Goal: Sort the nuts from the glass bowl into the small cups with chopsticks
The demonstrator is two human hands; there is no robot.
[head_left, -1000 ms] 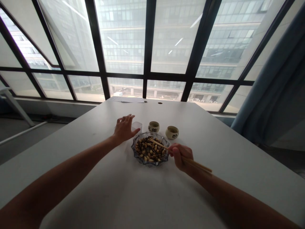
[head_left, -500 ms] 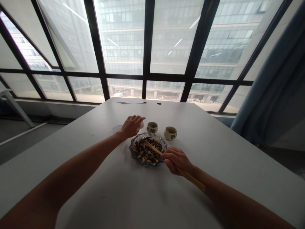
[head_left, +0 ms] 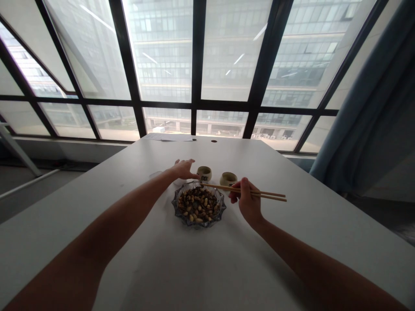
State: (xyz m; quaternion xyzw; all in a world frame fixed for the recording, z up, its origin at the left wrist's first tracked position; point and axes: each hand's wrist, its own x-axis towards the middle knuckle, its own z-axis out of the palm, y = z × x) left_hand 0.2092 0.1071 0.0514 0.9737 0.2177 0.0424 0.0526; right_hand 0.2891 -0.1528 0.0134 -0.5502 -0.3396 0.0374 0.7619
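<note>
My right hand is closed around a pair of wooden chopsticks. Their tips reach left over the far rim of a scalloped glass bowl, and a small dark piece seems to be at the tips. Inside the bowl lies a mix of peanuts and dark seeds. Beyond the bowl my left hand is open, its fingers stretched forward and its thumb pointing towards a pale round cup with dark lettering. A clear container shows partly beneath that hand. A second pale cup stands behind the chopsticks.
Another transparent dish sits left of my left wrist, partly hidden. Paper sheets lie at the far end of the white table, near two dark round holes. A large window stands behind, with a blue curtain at right.
My right hand has lifted the chopsticks out of the nuts and turned them nearly level, tips now at the bowl's far rim. My left hand has shifted slightly, thumb spread apart.
</note>
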